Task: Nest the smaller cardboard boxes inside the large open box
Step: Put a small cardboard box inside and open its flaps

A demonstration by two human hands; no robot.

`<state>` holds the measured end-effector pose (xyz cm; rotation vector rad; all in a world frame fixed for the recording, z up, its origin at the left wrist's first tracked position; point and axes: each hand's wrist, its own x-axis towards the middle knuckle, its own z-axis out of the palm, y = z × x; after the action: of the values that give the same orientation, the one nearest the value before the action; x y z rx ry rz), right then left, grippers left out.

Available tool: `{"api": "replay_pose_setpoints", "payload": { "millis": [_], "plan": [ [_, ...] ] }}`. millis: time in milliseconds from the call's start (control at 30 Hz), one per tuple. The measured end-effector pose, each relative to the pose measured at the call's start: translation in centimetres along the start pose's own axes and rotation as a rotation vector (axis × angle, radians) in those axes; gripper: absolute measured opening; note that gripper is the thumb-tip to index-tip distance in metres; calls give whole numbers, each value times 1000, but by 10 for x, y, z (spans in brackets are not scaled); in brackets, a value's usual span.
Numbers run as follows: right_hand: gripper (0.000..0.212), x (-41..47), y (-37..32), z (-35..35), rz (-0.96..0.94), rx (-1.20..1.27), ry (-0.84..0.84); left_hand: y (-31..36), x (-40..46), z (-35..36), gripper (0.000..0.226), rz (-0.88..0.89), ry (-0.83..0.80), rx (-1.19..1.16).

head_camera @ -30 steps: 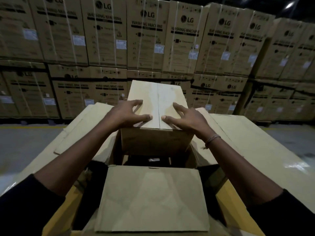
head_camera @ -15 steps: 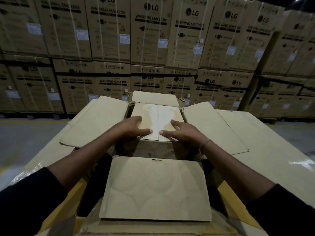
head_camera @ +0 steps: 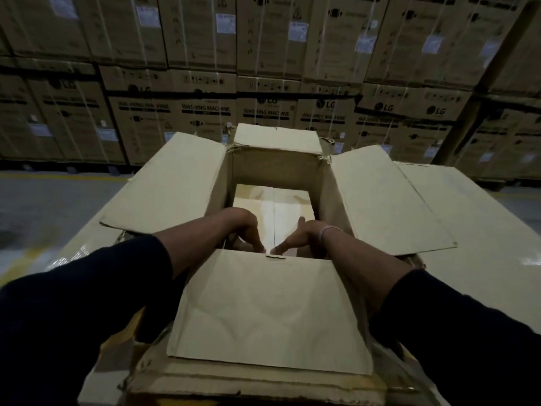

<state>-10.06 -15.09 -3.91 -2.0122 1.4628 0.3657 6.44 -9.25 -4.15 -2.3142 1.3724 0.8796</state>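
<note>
Head view: hands' fingertips (head_camera: 257, 247) flap-hidden.

We see a grey warehouse floor (head_camera: 52, 200) carrying the large open box (head_camera: 275, 168). Behind the box, stacked washing machine cartons (head_camera: 205, 112) stand on the floor; a flat cardboard surface (head_camera: 483, 230) lies right of it.

Near flap (head_camera: 263, 312) hides both hands' fingers (head_camera: 257, 244) and smaller box's (head_camera: 275, 212) near edge
</note>
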Motion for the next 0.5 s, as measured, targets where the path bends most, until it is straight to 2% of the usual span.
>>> {"api": "replay_pose_setpoints", "payload": {
  "millis": [67,167,233,300,367,500],
  "plan": [
    [150,4,2,2,-6,-120,46,1,-3,2,104,26,86,83],
    [148,9,3,4,-60,-310,93,1,-3,4,94,207,251,184],
    [142,12,2,4,-104,-326,115,3,-1,2,84,364,253,185],
    [138,15,2,6,-114,-320,116,7,4,3,71,424,220,246],
    [139,17,4,7,-107,-320,99,9,7,5,69,353,166,265],
    [147,21,6,9,-88,-290,31,0,15,4,95,135,140,111]
  ]
}}
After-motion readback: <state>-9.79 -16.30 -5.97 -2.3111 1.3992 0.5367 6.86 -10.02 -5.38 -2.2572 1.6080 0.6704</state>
